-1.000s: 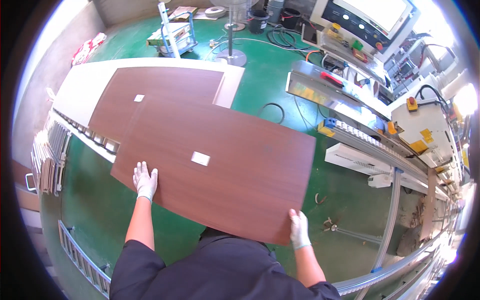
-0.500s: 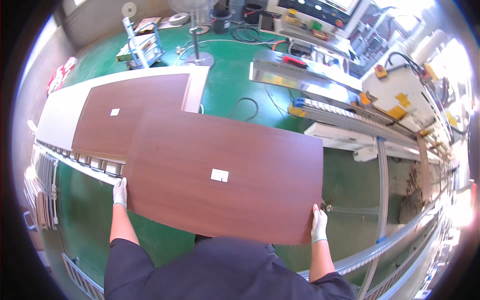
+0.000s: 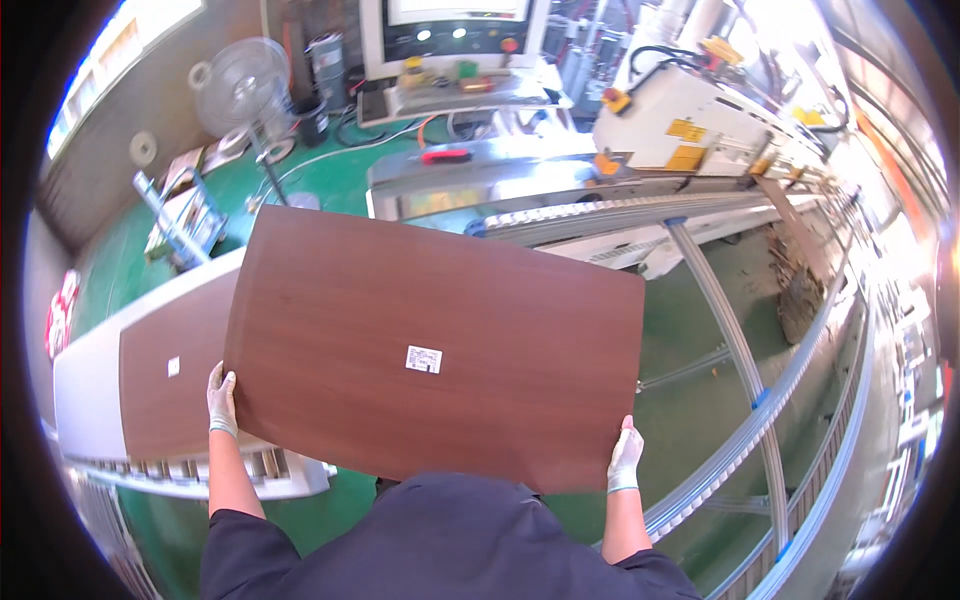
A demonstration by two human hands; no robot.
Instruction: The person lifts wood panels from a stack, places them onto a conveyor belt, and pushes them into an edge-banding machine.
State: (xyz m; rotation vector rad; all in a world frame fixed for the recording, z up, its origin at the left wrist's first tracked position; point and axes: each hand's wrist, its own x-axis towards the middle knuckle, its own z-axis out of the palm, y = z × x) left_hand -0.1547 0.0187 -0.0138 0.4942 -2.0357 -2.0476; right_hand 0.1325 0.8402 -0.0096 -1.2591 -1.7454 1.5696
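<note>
A large brown wood-grain panel [image 3: 440,290] with a white label [image 3: 424,359] on its face is held up in front of my body. My left hand [image 3: 222,398], in a whitish glove, grips its left edge, the thumb showing along the side. At the lower right edge my right hand [image 3: 626,455], gloved the same way, holds the panel too; its fingers under the board are hidden. Behind the held board, partly covered by it, lies another brown panel [image 3: 165,330] with a small label, resting on a white board [image 3: 80,400].
A roller conveyor [image 3: 290,475] supports the stack at left. Metal rails [image 3: 725,480] run along the right beside a white machine [image 3: 660,120]. Ahead are a steel table [image 3: 410,185] with a red-handled tool, a fan [image 3: 245,85], a blue cart [image 3: 190,225] and a control desk [image 3: 460,95].
My view has turned to the right, and the held panel has come round with me. The stacked panel and conveyor now sit farther left and lower. Both hands keep their grip.
</note>
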